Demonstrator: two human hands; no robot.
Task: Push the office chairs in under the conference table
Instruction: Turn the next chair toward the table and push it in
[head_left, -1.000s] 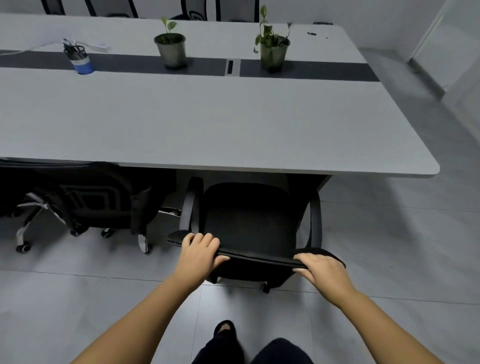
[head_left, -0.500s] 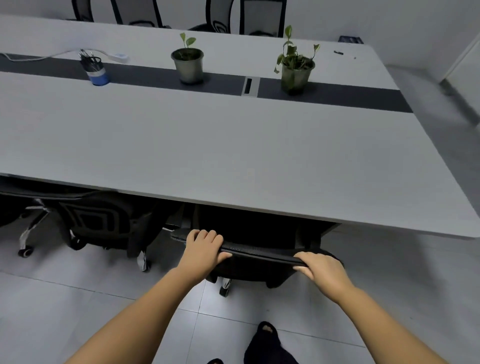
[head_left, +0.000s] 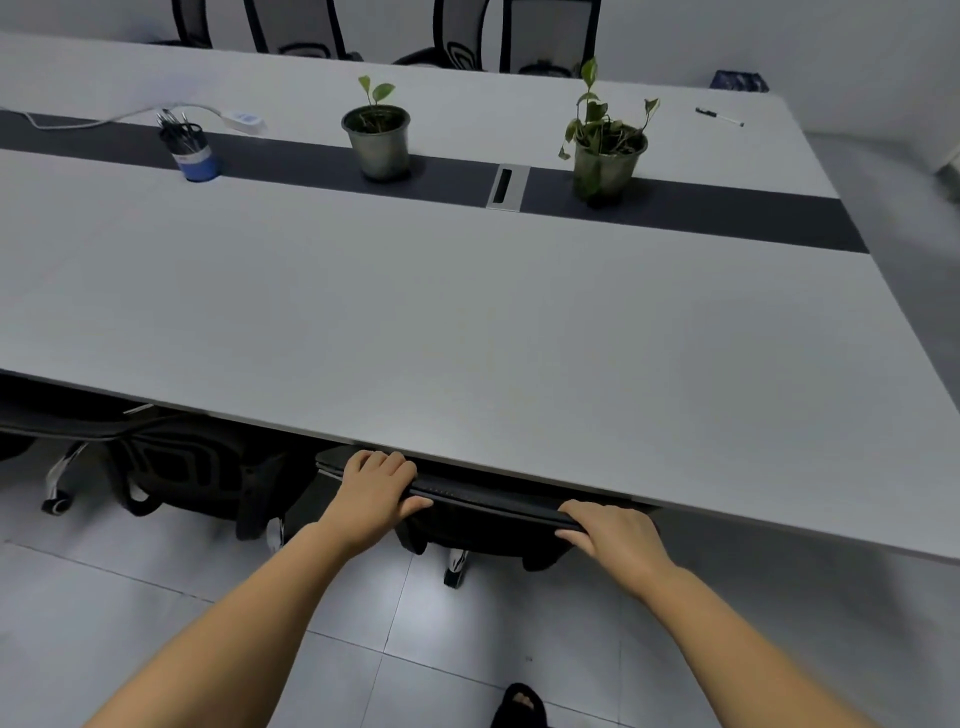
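Note:
A black office chair (head_left: 488, 506) stands at the near edge of the long grey conference table (head_left: 467, 322). Its seat and armrests are hidden under the tabletop; only the top of the backrest and a caster show. My left hand (head_left: 376, 491) grips the left end of the backrest top. My right hand (head_left: 615, 535) grips the right end. A second black chair (head_left: 192, 467) sits tucked under the table to the left, and part of a third (head_left: 31, 421) shows at the far left.
On the table's dark centre strip stand a blue pen cup (head_left: 189, 148) and two potted plants (head_left: 376, 135) (head_left: 605, 140). A power strip (head_left: 241, 120) and a marker (head_left: 719, 117) lie beyond. More chairs (head_left: 545, 34) line the far side. Grey tiled floor (head_left: 441, 649) lies underfoot.
The chair has rolled forward under the table: its seat and armrests, visible a second ago, are now hidden. I have stepped closer, both hands still on the backrest.

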